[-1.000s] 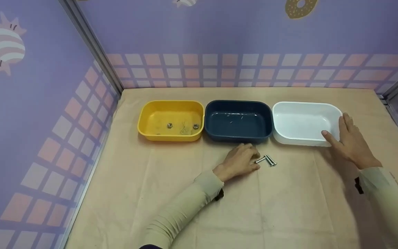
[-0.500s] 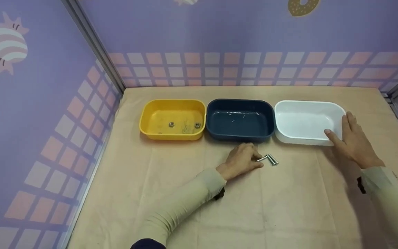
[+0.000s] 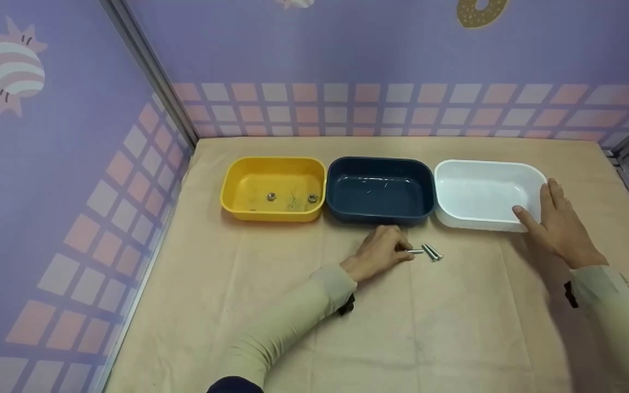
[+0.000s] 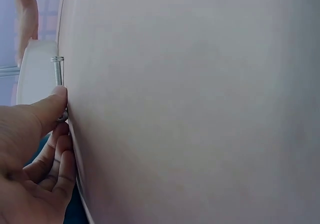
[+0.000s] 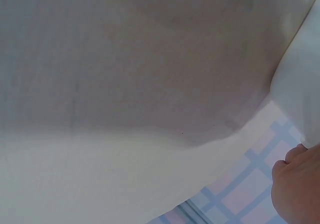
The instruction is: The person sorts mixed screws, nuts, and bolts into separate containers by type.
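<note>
My left hand (image 3: pixel 378 252) is low over the cloth in front of the dark blue box (image 3: pixel 380 217), thumb and fingertips pinching one end of a silver bolt (image 3: pixel 416 251). In the left wrist view, the end of that bolt (image 4: pixel 62 116) shows between thumb and fingers. Just right of it, two more bolts (image 3: pixel 432 252) lie side by side on the cloth. At the right end of the white box (image 3: pixel 478 222) is my right hand (image 3: pixel 561 232), its fingers straight along the outer side and its thumb over the front rim.
A yellow box (image 3: pixel 271 216) stands at the left of the row, with two nuts (image 3: pixel 271 196) inside. All three boxes stand side by side on a beige cloth (image 3: pixel 369 338). Patterned walls (image 3: pixel 347 49) rise behind and at the left.
My left thumb and fingers have closed on the bolt's end, and the bolt has turned to lie more level in the head view. My right hand stays on the white box.
</note>
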A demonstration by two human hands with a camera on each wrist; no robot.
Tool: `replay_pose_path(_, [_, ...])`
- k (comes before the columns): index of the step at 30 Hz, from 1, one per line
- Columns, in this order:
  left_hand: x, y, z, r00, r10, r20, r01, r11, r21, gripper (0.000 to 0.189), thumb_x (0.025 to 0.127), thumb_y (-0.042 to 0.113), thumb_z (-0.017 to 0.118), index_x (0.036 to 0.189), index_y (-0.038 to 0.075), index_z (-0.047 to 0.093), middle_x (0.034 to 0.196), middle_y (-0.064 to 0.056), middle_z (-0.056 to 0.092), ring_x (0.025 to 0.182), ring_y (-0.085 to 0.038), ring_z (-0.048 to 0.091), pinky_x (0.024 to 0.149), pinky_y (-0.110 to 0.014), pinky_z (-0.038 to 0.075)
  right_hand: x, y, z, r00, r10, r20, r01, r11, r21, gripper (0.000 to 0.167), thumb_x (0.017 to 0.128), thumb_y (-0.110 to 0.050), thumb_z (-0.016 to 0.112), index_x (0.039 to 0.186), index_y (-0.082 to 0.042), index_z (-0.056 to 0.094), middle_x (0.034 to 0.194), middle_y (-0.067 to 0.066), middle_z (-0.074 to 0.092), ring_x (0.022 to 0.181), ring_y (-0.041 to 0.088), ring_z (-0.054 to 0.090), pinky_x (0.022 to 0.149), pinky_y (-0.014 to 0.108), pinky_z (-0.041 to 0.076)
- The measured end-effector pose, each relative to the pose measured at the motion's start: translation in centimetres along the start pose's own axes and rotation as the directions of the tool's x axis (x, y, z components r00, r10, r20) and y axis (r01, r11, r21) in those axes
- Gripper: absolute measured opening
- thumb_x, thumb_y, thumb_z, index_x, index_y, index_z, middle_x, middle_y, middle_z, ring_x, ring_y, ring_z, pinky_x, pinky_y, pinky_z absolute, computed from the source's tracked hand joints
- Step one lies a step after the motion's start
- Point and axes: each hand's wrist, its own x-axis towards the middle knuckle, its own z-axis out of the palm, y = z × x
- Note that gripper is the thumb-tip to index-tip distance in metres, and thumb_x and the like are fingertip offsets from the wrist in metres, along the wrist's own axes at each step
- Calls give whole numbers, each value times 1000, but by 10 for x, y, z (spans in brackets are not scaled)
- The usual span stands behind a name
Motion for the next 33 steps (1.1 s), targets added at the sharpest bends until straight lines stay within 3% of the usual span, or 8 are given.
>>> replay_pose_path(11, [-2,3,0,1000,-7,25,6,999,54,15,100,27,78,105,16,85,95,3,68,87,-6,58,74,-17,47,-1,1,3,1000,22,-2,-22,1000,-16,97,112,-50,44,165,9,-10,174,32,-16,156,64,-6,125,77,3])
replay_pose_path(17, [0,8,-6,1000,-21,9,21,1000,11,16,102,28,75,107,14,82,99,5,76,86,-2,61,73,-14,48,0,0,2,1000,28,7,-28,999,-19,97,112,-52,43,165,8,-11,174,31,-17,158,61,-8,126,76,1])
replay_pose_path(24, [7,19,-12,999,38,-39,-39,999,-18,15,101,22,76,107,9,82,99,1,80,83,0,61,73,-11,49,-3,0,0,1000,14,-1,-14,999,-31,96,112,-51,44,165,10,-9,174,33,-15,158,61,-7,127,74,0])
replay_pose_path(33, [23,34,-23,997,74,-31,-76,995,-59,18,104,20,73,113,7,81,103,-1,81,79,1,56,68,-9,43,-2,0,1,1000,11,-15,-12,999,-39,97,111,-51,45,165,10,-7,174,34,-12,159,60,-7,127,74,1])
